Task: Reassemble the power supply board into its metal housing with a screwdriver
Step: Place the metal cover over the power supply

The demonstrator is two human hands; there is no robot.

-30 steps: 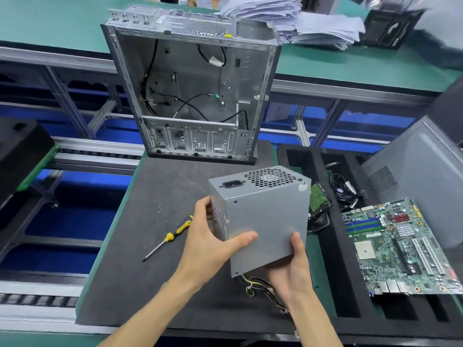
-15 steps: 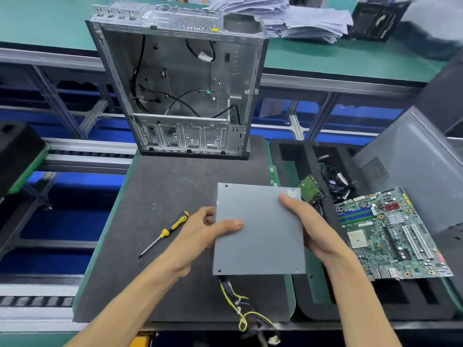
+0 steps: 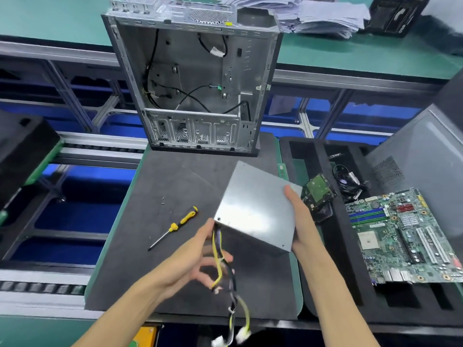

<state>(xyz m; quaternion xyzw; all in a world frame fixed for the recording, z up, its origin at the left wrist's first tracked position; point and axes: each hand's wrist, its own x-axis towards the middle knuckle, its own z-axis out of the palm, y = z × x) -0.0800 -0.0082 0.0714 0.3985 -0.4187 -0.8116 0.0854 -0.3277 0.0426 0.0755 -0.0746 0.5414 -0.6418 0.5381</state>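
- The right hand (image 3: 299, 221) gripped the right edge of the grey metal box (image 3: 255, 209), thumb on its top face, and held it tilted above the mat at centre frame, probably so the wires could hang free.
- The left hand (image 3: 198, 259) was at the box's lower-left corner, fingers loosely curled about the bundle of yellow and black wires (image 3: 220, 256); it was blurred, so I cannot tell whether it truly gripped them.
- The screwdriver (image 3: 175, 226), yellow and black, lay untouched on the dark mat (image 3: 150, 246) left of the hands, with 2 small screws (image 3: 162, 200) just above it.
- The open computer case (image 3: 195, 78) stood upright at the mat's far edge, top centre.
- A green circuit board (image 3: 403, 236) rested in a black foam tray (image 3: 350, 284) at right.
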